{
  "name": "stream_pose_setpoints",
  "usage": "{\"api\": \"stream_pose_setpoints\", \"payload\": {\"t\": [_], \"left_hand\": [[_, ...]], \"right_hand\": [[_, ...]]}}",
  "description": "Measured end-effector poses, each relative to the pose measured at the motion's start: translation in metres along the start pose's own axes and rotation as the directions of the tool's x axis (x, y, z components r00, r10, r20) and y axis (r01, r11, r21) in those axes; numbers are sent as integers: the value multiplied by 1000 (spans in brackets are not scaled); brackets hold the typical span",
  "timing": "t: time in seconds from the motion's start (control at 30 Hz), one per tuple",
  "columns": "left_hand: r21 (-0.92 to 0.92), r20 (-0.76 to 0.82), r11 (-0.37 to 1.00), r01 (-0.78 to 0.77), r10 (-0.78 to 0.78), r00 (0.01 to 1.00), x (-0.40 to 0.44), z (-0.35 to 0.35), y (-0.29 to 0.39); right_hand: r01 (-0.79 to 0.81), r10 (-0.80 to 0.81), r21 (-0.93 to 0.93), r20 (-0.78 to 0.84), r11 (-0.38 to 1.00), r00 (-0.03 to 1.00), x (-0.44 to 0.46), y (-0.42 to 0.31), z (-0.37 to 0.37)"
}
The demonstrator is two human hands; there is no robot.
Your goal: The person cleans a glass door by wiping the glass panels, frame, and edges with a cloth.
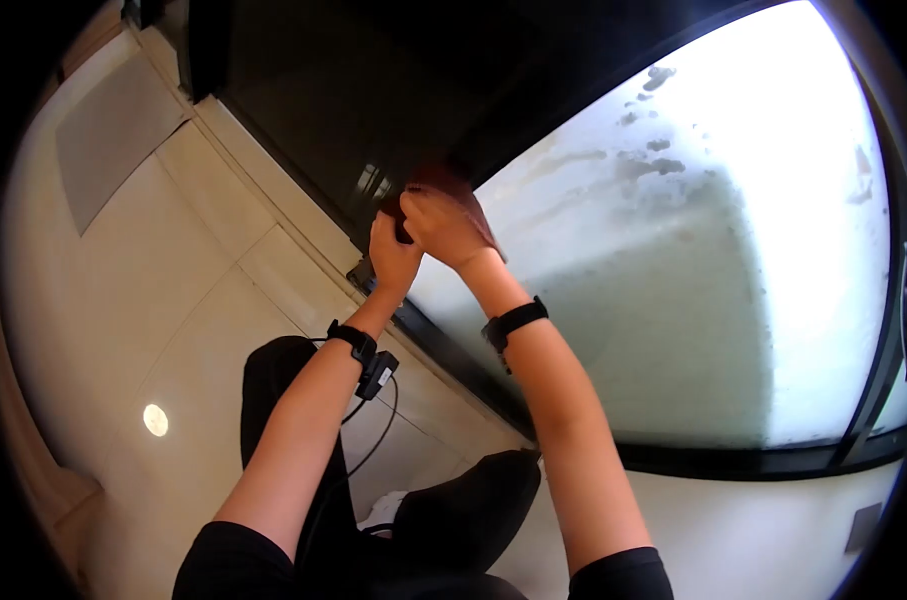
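Observation:
Both hands are close together at the dark frame between a dark glass panel (323, 110) and a frosted, brightly lit pane (663, 300). My right hand (441, 225) is closed on a reddish-brown cloth (451, 183), which spreads above it and down along its right side. Just left of it, my left hand (393, 250) has its fingers bent against the same dark reddish piece; its fingertips are partly hidden, and whether it grips the cloth is unclear. Black bands circle both wrists.
A small black box (378, 376) with a cable hangs by my left wrist. My bent legs in black trousers (483, 505) are below. Pale floor tiles (203, 290) lie to the left, with a grey mat (118, 135). A black door frame (733, 460) edges the pane.

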State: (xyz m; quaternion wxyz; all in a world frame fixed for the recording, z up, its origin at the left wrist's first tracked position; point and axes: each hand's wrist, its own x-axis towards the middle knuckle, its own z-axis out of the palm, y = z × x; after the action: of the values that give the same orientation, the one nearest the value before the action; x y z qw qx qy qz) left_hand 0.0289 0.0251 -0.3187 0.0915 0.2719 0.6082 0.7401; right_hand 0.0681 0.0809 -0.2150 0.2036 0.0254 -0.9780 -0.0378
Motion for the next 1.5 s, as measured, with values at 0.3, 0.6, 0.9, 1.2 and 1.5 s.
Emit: {"api": "stream_pose_setpoints", "payload": {"t": [0.3,0.6,0.9,1.2,1.5], "left_hand": [[-32,-89,995,-95,92,992,-6,6,-21],[93,183,965,246,-260,948,-48,-19,-122],[26,225,922,-386,371,901,-40,1,-13],[188,488,781,-595,452,747,-80,48,22],[-19,550,879,-477,407,729,-99,53,32]], "right_hand": [[21,-30,-127,-72,992,997,-14,-2,36],[-485,312,279,491,829,814,-66,-27,121],[-442,317,-363,-354,820,880,-66,-32,9],[-679,496,-588,-472,439,729,-156,-37,-26],[-636,531,-442,-351,632,771,-168,-52,-39]]}}
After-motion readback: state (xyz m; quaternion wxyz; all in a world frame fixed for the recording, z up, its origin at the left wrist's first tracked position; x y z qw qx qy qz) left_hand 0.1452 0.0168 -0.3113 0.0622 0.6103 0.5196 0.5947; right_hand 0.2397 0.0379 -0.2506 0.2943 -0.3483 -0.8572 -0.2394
